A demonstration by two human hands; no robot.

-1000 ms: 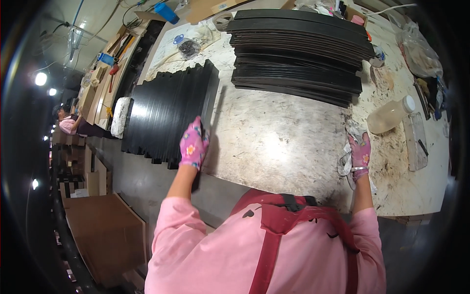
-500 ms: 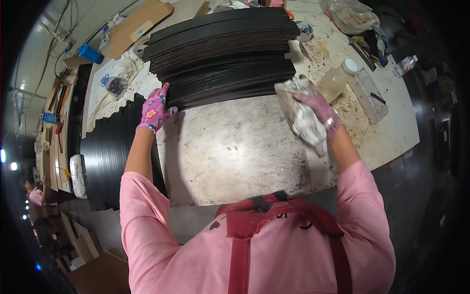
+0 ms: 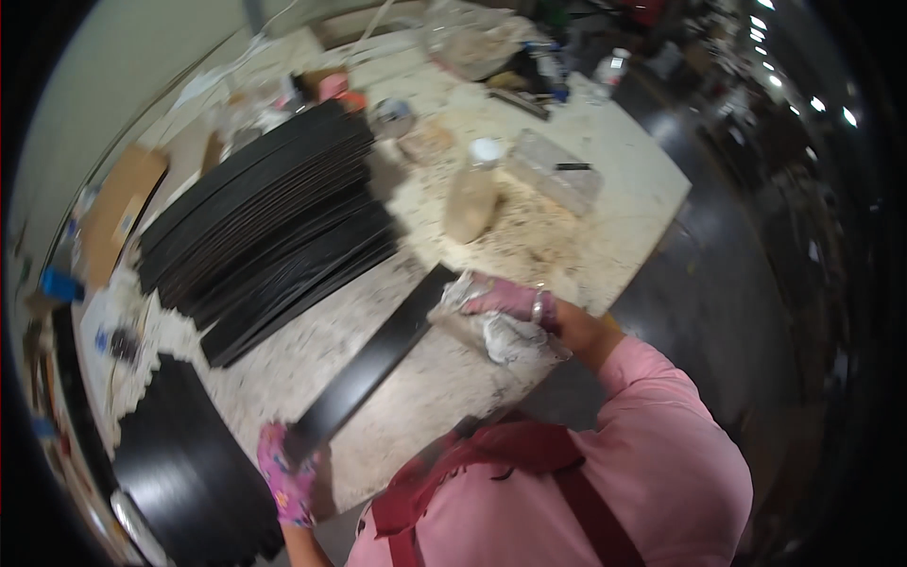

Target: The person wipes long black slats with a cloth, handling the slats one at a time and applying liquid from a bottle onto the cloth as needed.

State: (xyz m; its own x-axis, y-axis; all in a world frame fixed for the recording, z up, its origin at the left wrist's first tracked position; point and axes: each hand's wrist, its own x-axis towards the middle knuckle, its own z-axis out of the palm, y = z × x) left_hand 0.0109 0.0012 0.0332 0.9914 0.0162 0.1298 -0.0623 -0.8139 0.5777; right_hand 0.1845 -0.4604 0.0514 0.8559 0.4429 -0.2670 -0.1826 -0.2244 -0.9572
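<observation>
A single flat black strip slants across the pale worktable. My left hand, in a pink flowered glove, is closed round the strip's near left end. At the far right end, my right hand, gloved in pink, grips a crumpled white rag against the strip; its fingertips are partly hidden by the cloth. Behind the strip lies a large pile of similar black strips. More black strips form a fanned stack to the left of my left hand.
A jar with a white lid holds cloudy liquid beyond my right hand. Next to it is a greyish block with a small black piece on top. Plastic bags and a clear bottle stand farther back. Cardboard lies far left.
My hands have come away from the pile's edge toward me, and one black strip now stretches between them. The rag has moved onto its end. The whole view has turned to the right.
</observation>
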